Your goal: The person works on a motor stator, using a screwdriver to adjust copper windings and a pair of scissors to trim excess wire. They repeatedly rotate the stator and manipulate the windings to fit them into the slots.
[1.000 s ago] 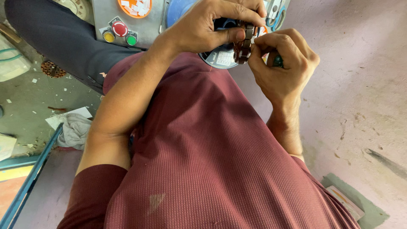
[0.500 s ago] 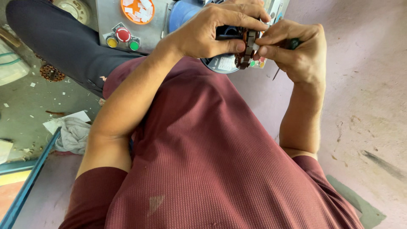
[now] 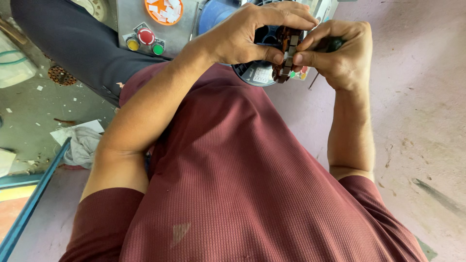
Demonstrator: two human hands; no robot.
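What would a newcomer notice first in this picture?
Top centre, the left hand and right hand pinch a small dark brown part between them. Below them a maroon shirt fills the view; at upper left, red, yellow and green buttons sit on a grey panel.

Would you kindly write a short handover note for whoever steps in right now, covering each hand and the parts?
Left hand: shut on the small brown component, gripped from above with the fingers.
Right hand: shut on a thin dark-handled tool, its fingers also pinching the component.
Where things are: the component is held in the air over the lap, above a round black part. A grey panel with red, yellow and green buttons lies beyond.
Done: component gripped by both hands.
Left: it is not yet set down or fitted anywhere.
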